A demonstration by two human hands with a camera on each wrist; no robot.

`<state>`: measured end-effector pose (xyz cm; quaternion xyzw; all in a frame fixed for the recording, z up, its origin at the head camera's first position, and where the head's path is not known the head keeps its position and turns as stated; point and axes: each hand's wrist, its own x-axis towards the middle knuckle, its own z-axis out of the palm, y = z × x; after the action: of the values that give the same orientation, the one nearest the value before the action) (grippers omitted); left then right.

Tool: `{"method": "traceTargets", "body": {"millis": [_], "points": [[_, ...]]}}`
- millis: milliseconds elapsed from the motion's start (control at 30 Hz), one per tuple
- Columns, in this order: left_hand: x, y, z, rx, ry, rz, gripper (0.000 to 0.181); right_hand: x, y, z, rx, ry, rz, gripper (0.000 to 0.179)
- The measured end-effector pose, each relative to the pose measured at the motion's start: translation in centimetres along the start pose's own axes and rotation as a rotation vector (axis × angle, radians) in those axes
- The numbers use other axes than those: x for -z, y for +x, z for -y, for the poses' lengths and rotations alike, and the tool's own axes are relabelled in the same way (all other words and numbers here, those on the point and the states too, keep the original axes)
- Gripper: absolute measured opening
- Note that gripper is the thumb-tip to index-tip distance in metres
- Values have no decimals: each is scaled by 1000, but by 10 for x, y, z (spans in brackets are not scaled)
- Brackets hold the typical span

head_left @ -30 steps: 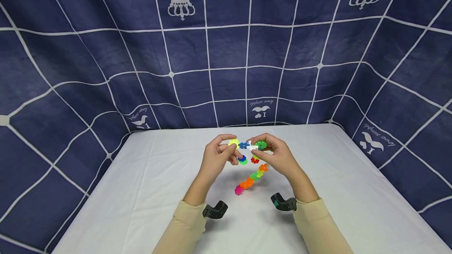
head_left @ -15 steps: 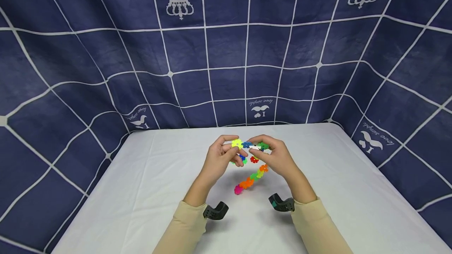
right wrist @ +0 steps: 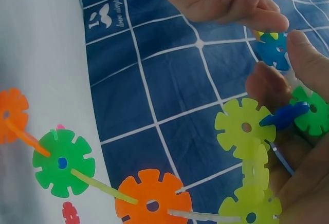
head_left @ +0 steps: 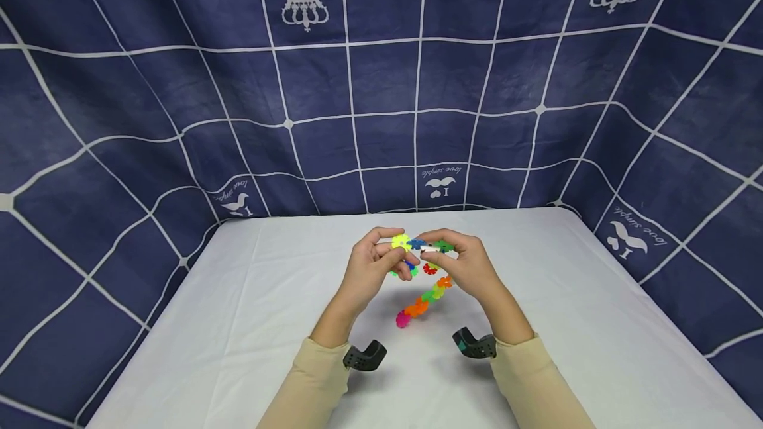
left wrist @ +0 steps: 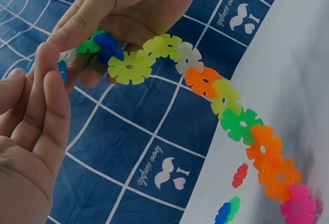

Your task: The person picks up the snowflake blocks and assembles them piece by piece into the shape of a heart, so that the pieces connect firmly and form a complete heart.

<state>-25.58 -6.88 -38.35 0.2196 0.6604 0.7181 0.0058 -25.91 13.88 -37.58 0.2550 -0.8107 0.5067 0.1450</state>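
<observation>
Both hands hold one chain of interlocking plastic snowflake discs above the table. In the head view my left hand (head_left: 371, 270) pinches the yellow disc (head_left: 401, 241) at one end. Joined to it is a blue disc (head_left: 416, 243), plainer in the right wrist view. Thumb and fingers of my right hand (head_left: 471, 267) pinch the white disc (head_left: 429, 248) beside it, mostly covering it. A green disc (right wrist: 311, 110) and a dark blue disc (left wrist: 108, 48) follow at the right palm. From there the chain hangs through yellow-green discs (left wrist: 129, 67) and orange discs (left wrist: 264, 146) to a pink disc (left wrist: 299, 204).
A loose red disc (left wrist: 240, 175) lies on the white-covered table (head_left: 238, 323). Near it are a blue disc (left wrist: 222, 213) and a green disc (left wrist: 235, 205), overlapping. A dark blue checked curtain (head_left: 381, 85) encloses the back and sides. Each wrist wears a black mount (head_left: 365, 355).
My left hand has shifted slightly right with the yellow and blue discs, closer to my right hand. The right fingers now cover more of the white disc. Over the last half second little moves.
</observation>
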Motion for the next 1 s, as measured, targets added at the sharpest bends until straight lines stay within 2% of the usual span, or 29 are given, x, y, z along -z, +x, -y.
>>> {"method": "traceTargets", "body": {"millis": [333, 600, 767, 867, 1000], "points": [[2, 2, 3, 30, 4, -10, 34, 2, 0, -2, -26, -51, 4, 23], [10, 5, 10, 13, 73, -59, 32, 3, 1, -4, -37, -59, 1, 24], [16, 7, 23, 9, 103, -116, 29, 3, 1, -7, -58, -43, -1, 24], [19, 9, 34, 49, 134, -179, 28, 4, 2, -8, -71, -40, -5, 24], [26, 11, 55, 84, 230, -255, 26, 4, 1, -8, -83, -34, -20, 23]]}}
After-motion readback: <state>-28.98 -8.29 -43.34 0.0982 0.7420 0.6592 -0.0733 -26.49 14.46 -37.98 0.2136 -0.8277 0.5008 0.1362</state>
